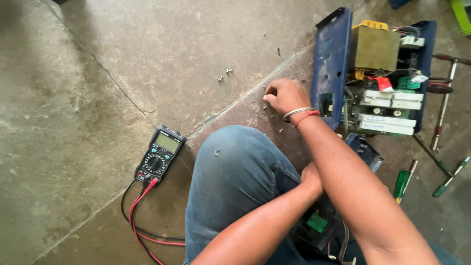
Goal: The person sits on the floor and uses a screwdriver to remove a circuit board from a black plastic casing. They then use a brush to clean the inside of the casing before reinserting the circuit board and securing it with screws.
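My right hand (286, 95) reaches forward across my raised knee (235, 167) to the concrete floor. Its fingers are curled shut, fingertips down among small loose screws (265, 89); whether it holds one is hidden. A metal bangle and a red thread circle its wrist. My left hand (311, 177) is low in my lap, mostly hidden behind the right forearm. It rests on a black part with a green component (317, 222); its fingers are out of sight. An opened blue-cased electrical unit (331, 59) with a yellowish transformer and white blocks lies just right of my right hand.
A black digital multimeter (160, 155) with red and black leads lies on the floor to the left. Two screws (224, 74) lie farther out. Green-handled screwdrivers (403, 182) and long metal tools (443, 105) lie to the right of the unit.
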